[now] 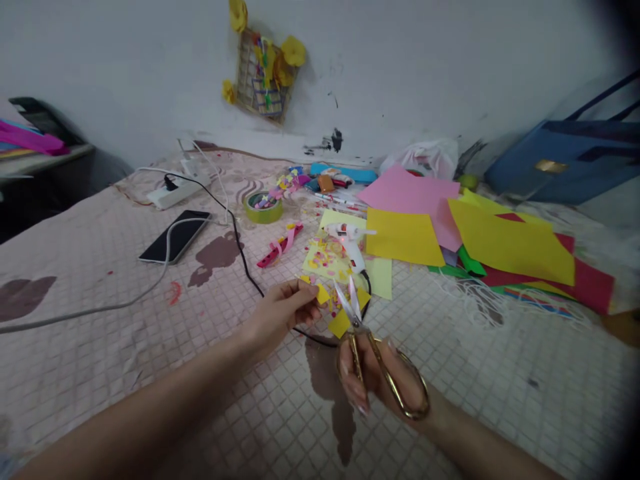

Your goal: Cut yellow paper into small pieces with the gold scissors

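Note:
Between the thumb and fingers of my left hand [295, 301] is a small piece of yellow paper [323, 295]. My right hand [383, 373] has its fingers through the gold handles of a pair of scissors [356, 319], whose blades stand apart and point away from me. The blade tips are just right of the held paper. Other yellow paper pieces [339, 324] lie around the blades. Beyond them, a white glue gun [350, 244] with a small red light rests on a pale yellow sheet [382, 277] strewn with small yellow and pink scraps.
Yellow sheets [403, 237] and a pink sheet [400, 188] lie at right, near tangled white string [480, 303]. A tape roll [263, 212], a decorated pink stick [280, 247] and a phone [176, 237] lie left. A black cord [243, 257] crosses to a power strip [173, 193]. A blue bag [565, 160] stands at right.

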`<state>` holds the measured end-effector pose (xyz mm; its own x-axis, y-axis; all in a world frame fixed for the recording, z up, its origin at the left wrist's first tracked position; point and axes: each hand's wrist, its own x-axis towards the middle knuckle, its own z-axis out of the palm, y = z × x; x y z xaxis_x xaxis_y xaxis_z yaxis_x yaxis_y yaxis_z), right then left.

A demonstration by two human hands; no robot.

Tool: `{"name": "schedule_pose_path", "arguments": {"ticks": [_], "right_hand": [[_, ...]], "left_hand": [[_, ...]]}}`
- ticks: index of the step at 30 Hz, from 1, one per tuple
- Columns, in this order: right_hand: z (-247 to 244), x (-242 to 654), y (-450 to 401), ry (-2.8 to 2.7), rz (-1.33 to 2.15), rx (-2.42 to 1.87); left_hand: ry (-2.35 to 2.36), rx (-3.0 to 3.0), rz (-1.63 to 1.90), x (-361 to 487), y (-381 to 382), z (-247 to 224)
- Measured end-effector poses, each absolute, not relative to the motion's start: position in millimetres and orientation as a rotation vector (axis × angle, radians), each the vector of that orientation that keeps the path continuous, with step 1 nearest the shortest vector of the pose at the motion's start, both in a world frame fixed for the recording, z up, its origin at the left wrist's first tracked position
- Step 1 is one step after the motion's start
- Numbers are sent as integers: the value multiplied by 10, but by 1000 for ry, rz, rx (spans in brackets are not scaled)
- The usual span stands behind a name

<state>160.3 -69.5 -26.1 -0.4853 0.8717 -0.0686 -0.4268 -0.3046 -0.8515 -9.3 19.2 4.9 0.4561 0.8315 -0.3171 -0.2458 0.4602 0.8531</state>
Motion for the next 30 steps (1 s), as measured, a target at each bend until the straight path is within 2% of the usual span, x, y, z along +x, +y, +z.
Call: {"name": "schedule_pose_path", "arguments": {"ticks": [10,12,16,18,24,30], "right_hand": [[-170,1589,-695,-934,2030,-674],[-154,1605,-693,-1004,1935,-788],[-155,1647,-654,-1174,1458,-1135],[-149,1654,-620,-1181,1324,-1210],[-122,1641,-554,-1212,1312,-1239],[-166,1653,-546,-1156,1317,-1245]], "left_hand": [[780,685,825,-134,250,23],[780,724,792,-128,227,32],[804,922,629,-92,144,46],[791,1046,539,-69,104,40],[751,1205,452,-20,31,-21],[765,1052,530,-10,14,-24]]}}
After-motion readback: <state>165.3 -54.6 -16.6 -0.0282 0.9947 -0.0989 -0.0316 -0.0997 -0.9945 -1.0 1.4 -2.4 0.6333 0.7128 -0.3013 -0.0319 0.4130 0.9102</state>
